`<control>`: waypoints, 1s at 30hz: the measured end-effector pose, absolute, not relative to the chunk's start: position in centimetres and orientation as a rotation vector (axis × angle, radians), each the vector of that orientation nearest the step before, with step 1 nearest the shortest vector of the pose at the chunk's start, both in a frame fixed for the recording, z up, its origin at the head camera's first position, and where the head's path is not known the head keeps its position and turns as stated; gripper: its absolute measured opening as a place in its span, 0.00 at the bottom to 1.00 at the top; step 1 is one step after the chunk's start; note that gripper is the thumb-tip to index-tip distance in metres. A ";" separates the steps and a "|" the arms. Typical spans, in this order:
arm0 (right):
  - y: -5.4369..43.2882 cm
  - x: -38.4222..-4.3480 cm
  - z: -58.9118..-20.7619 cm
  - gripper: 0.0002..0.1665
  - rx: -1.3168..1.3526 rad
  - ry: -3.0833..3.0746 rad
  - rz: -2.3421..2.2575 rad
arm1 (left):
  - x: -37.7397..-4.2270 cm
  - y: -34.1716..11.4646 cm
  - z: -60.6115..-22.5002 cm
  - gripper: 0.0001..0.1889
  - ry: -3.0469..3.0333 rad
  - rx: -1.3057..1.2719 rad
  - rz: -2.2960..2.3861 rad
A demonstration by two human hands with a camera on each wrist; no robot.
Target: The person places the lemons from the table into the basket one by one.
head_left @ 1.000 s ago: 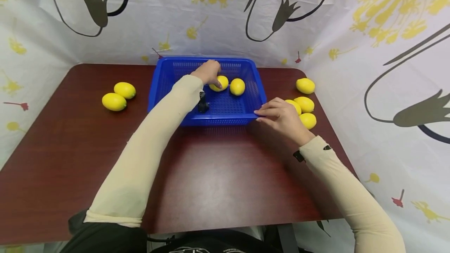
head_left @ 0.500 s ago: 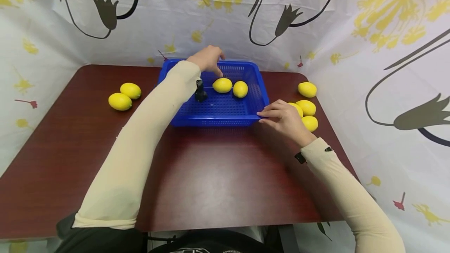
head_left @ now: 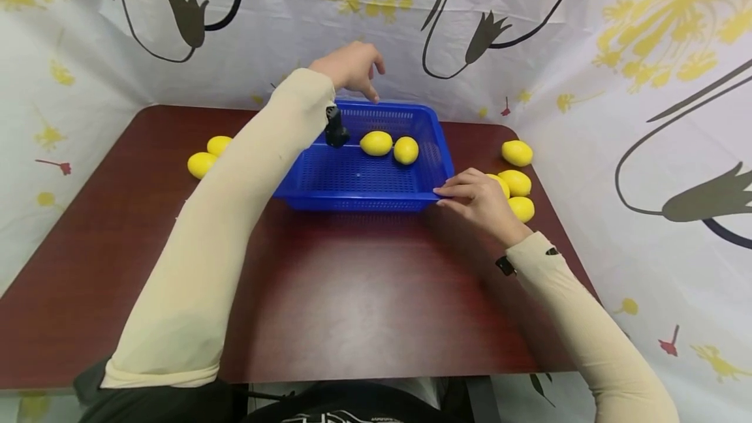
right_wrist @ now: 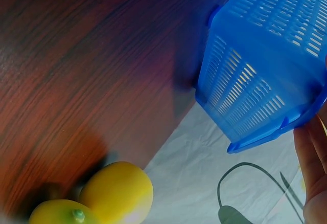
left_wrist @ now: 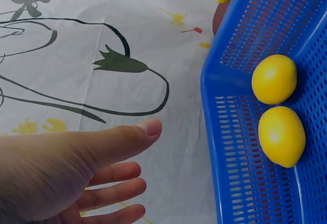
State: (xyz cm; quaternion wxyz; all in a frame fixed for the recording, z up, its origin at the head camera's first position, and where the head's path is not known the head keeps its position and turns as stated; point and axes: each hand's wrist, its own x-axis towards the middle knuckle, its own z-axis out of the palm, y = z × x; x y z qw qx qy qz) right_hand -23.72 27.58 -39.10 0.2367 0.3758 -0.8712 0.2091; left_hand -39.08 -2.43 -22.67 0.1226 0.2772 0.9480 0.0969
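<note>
A blue plastic basket [head_left: 358, 202] with slotted walls stands at the back of the table. Inside it, near the back right, lie two lemons, one lemon [head_left: 376, 143] left of the other lemon [head_left: 406, 150]. My left hand [head_left: 352, 69] hovers over the basket's back rim, apart from the fruit; its loosely bent fingers hold nothing. In the left wrist view, the same hand [left_wrist: 87, 170] has its thumb spread from the fingers, beside the basket wall [left_wrist: 230, 116]. At the basket's front right corner, my right hand [head_left: 478, 201] pinches the rim between thumb and fingers.
Several more lemons [head_left: 517, 153] lie on the table right of the basket, one partly behind my right hand. To the left are two lemons [head_left: 202, 165], partly covered by my left sleeve. A patterned white sheet [head_left: 388, 31] hangs behind the dark red table [head_left: 376, 292].
My left hand has left the lemon in the basket and risen up and back over the rim. That lemon stays beside the other. My right hand remains at the corner.
</note>
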 end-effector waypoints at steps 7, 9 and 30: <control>27.8 -24.0 -39.1 0.18 1.017 -2.398 0.567 | -39.1 -3.1 -23.5 0.37 2.826 0.838 0.329; 27.9 -24.0 -39.2 0.18 1.011 -2.402 0.561 | -39.2 -3.4 -23.9 0.37 2.836 0.854 0.367; 27.8 -24.3 -39.1 0.18 1.012 -2.380 0.576 | -38.6 -10.3 -24.7 0.35 2.914 0.863 0.567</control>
